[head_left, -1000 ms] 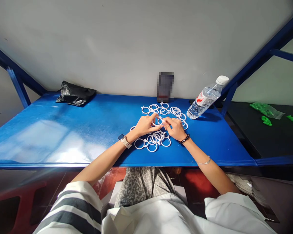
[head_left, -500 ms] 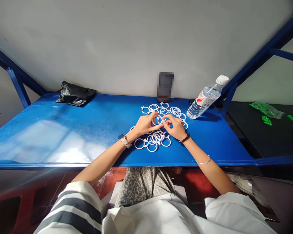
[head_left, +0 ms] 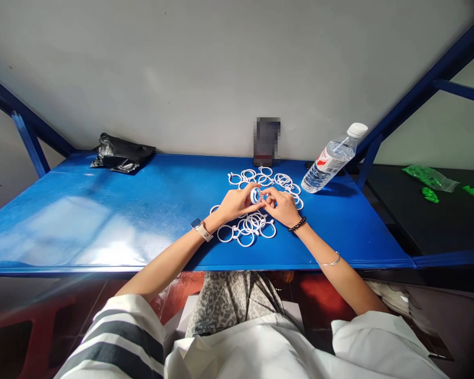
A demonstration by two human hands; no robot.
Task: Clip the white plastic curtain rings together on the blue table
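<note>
Two heaps of white plastic rings lie on the glossy blue metal table (head_left: 102,210): a far heap (head_left: 268,178) near the clear water bottle (head_left: 332,159), and a near heap (head_left: 247,227) under the wrists, which seems to be linked, though that is hard to tell. Much remains loose, so the work looks about midway. Between them, the left hand (head_left: 235,202) and right hand (head_left: 284,206) pinch one small white ring (head_left: 255,195), fingertips closed on either side of it.

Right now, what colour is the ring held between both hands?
White, seen in the head view: the ring is pinched between the left hand and right hand.
</note>
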